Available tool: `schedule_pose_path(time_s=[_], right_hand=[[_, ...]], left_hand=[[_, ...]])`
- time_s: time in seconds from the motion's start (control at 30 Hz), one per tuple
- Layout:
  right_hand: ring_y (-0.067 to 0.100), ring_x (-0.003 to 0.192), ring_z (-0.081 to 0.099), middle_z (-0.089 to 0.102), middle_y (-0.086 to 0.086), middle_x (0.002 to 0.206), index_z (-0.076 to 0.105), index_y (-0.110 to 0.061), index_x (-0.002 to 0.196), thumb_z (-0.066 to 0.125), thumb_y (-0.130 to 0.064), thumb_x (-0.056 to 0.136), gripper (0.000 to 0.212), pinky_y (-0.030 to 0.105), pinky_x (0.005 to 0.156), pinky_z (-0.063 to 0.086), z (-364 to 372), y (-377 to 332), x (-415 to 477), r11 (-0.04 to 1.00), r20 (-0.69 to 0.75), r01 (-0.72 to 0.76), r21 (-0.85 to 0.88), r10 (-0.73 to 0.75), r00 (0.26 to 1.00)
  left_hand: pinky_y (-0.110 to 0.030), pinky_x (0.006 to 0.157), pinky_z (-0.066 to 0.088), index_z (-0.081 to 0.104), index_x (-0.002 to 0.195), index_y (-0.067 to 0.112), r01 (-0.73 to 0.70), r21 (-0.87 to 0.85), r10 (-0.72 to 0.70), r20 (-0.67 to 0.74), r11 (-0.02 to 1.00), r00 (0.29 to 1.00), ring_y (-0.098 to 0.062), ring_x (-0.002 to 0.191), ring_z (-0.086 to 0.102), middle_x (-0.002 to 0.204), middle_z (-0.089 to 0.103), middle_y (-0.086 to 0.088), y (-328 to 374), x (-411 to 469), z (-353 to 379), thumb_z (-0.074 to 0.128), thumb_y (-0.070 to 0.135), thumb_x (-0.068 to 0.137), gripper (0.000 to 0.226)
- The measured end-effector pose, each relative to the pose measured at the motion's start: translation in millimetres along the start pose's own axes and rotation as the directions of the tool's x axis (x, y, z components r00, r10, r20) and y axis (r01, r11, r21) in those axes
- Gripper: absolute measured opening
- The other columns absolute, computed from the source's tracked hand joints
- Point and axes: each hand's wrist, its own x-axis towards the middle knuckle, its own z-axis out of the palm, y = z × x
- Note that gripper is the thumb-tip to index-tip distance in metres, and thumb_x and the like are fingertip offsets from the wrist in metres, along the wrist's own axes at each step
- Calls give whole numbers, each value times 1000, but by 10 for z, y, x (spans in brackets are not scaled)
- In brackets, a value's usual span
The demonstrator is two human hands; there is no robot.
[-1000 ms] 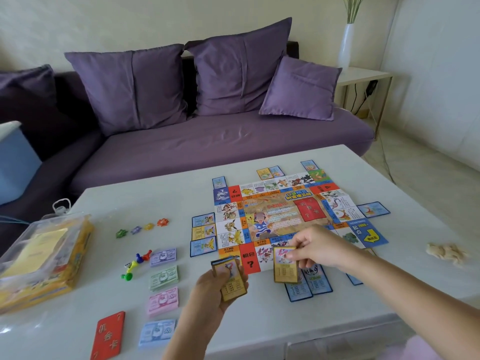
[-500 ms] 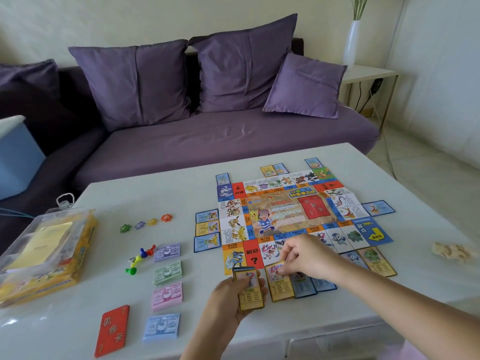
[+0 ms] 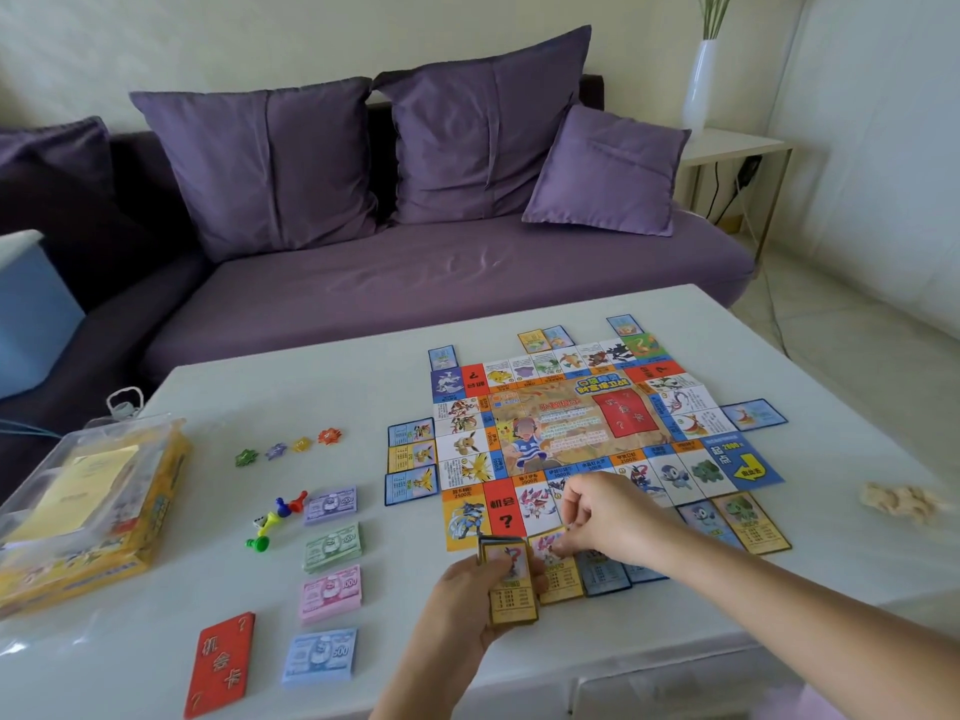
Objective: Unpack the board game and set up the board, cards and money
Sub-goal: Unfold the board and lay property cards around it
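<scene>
Cards occupied both hands at lower centre of the frame. My left hand (image 3: 465, 602) gripped a small deck of yellow-bordered cards (image 3: 511, 584), fingers curled round it, its long axis running up the frame and leaning slightly left. My right hand (image 3: 608, 517) pinched one flat yellow card (image 3: 563, 579) lying against the lower edge of the colourful square paper game board (image 3: 571, 433), its long axis also pointing up toward the board. The board lay flat on the white table (image 3: 311, 407) at centre right, its blue arrow corner at the right. Three side cards (image 3: 411, 457) lined its left edge, long axes across the frame. Left of them I counted four stacks of paper money (image 3: 331, 592) in one column (purple, green, pink, blue), each lying crosswise. Four star-shaped tokens (image 3: 288, 449) made a row above them. One red card deck (image 3: 221, 662) lay at lower left, lengthwise up the frame. One yellow game box with a clear lid (image 3: 88, 511) sat at the left edge.
</scene>
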Motion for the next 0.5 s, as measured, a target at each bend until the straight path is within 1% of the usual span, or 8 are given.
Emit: schedule_pose_path(time_s=[0.07,0.17,0.23,0.3,0.4,0.5], right_hand=[[4,60,48,53,-10,69,52,-21,74,81,-24,75,29,17,57,37,-2,-1,-4,1000,7,10,0,-10,1000],[5,59,47,53,-9,68,53,-20,75,81,-25,75,28,18,56,38,0,-8,-2,1000,16,14,-10,-14,1000],[5,60,48,55,-9,68,55,-19,75,81,-26,75,27,18,58,40,0,-9,2,1000,13,18,-12,-18,1000],[5,60,50,57,-8,70,57,-18,75,82,-27,74,26,18,57,40,0,-7,4,1000,7,22,-10,-22,1000],[4,58,50,59,-8,69,59,-16,76,82,-29,74,26,18,56,40,4,12,8,1000,7,23,-15,-23,1000],[3,56,49,60,-7,68,61,-13,76,82,-33,72,29,17,54,39,8,14,8,1000,5,27,-17,-27,1000]], left_hand=[[-37,67,56,60,110,1,5,2,-5,1,1000,1000,-29,80,70,91,73,-18,2,6,1,48,6,96,18],[-38,67,57,58,113,1,24,8,-23,-19,1000,1000,-32,87,70,93,73,-18,-2,38,5,49,6,96,20],[-40,70,57,58,112,2,36,14,-35,-35,999,999,-33,92,69,94,73,-18,3,51,17,50,6,95,19],[-43,78,56,60,109,4,39,32,-37,-52,999,998,-34,95,68,94,73,-18,15,53,34,49,5,95,18],[-45,82,54,62,104,5,46,50,-42,-73,998,996,-34,92,68,95,72,-19,34,41,64,49,4,95,16],[-43,79,55,62,103,6,47,35,-45,-74,998,996,-33,90,68,94,72,-19,57,13,85,50,3,94,15]])
